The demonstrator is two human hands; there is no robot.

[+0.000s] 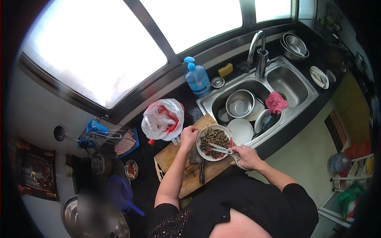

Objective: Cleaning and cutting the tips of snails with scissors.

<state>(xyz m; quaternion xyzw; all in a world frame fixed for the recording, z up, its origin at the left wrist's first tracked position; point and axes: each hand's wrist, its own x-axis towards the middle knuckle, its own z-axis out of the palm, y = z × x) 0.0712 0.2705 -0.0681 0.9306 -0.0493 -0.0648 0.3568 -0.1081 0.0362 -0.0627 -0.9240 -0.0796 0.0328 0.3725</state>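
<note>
My right hand (pixel 247 157) grips the handles of a pair of scissors (pixel 221 149). The blades lie over a white bowl (pixel 198 142) of small dark brown pieces mixed with red bits. At the bowl's left side is my left hand (pixel 189 137), its thumb and fingers drawn together. Whether something small sits between those fingertips is too small to tell. Beneath the bowl is a wooden cutting board (pixel 190 186). A cleaver (pixel 201 171) lies flat on the board, partly hidden by the bowl, its dark handle towards me.
A double steel sink (pixel 312 92) holds a metal basin (pixel 240 103), dishes and a pink cloth (pixel 276 103). Behind the board stand a bag-lined bin (pixel 148 119) and a blue pump bottle (pixel 198 80). A wire rack (pixel 114 131), small metal bowl (pixel 131 169) and blue plastic strainer (pixel 126 190) are left.
</note>
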